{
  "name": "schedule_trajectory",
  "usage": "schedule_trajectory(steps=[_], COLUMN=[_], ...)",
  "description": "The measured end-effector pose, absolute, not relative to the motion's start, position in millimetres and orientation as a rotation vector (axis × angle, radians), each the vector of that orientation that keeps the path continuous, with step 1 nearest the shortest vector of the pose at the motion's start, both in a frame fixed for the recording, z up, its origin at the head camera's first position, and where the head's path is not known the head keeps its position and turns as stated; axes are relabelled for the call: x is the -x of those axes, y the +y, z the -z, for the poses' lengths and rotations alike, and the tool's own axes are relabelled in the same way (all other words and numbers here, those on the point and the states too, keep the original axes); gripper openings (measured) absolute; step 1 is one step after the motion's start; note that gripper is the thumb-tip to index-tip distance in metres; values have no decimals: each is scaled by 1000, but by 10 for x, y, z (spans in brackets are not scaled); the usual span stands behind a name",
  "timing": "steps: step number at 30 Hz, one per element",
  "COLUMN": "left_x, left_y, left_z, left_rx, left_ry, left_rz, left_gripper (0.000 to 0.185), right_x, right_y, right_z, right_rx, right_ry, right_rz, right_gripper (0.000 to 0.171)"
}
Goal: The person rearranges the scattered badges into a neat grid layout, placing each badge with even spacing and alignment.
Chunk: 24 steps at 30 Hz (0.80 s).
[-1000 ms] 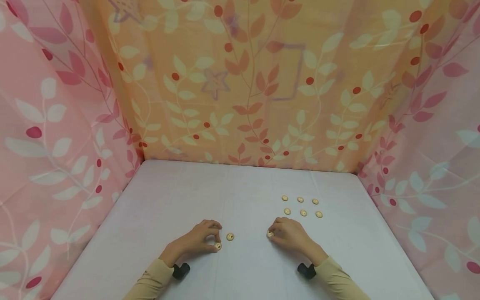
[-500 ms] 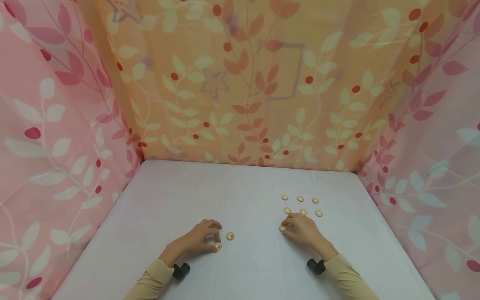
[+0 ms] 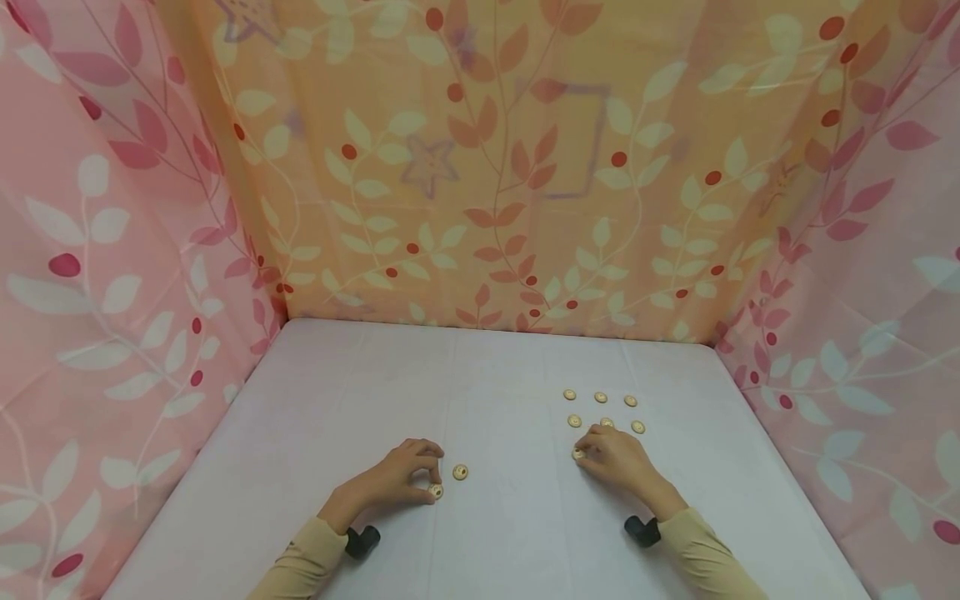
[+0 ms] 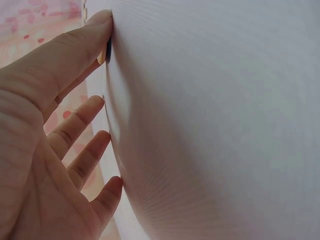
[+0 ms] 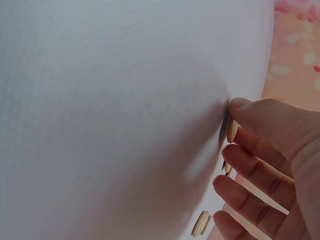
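On the white tabletop my left hand (image 3: 401, 477) holds a small round wooden disc (image 3: 437, 492) with a dark mark between thumb and index finger. Its other fingers are spread, fingertips at the cloth in the left wrist view. Another marked disc (image 3: 461, 472) lies just beyond those fingertips. To the right, my right hand (image 3: 618, 460) pinches a similar pale disc (image 5: 233, 129) at its edge, close to the table surface. Right in front of that hand lie two rows of discs; the near row's middle disc (image 3: 607, 422) is partly covered by its fingers.
The far row includes a disc (image 3: 601, 397) in its middle, and the near row ends with a disc (image 3: 638, 427) on the right. Floral curtains (image 3: 480, 167) stand along the back and both sides of the white table (image 3: 360, 375). Each wrist wears a black camera (image 3: 363, 542).
My right hand has moved right and slightly away from me, carrying its disc toward the near row. My left hand stays in place on its disc.
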<state>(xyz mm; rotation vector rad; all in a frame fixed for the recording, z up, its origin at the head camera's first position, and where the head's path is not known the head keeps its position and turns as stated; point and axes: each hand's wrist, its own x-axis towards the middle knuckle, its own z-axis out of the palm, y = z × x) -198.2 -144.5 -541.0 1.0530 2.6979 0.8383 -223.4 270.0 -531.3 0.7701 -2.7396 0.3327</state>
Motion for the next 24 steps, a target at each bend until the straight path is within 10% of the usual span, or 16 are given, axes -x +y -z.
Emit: schedule_trajectory(steps=[24], left_x=[1967], left_y=[-1445], left_z=[5410], left_rx=[-1056], left_ry=[2696], left_rz=[-845], left_gripper=[16], right_x=[2248], right_y=[2693], right_z=[5269], right_rx=[-733], right_ry=[-2761], right_rz=[-378], right_gripper=[21])
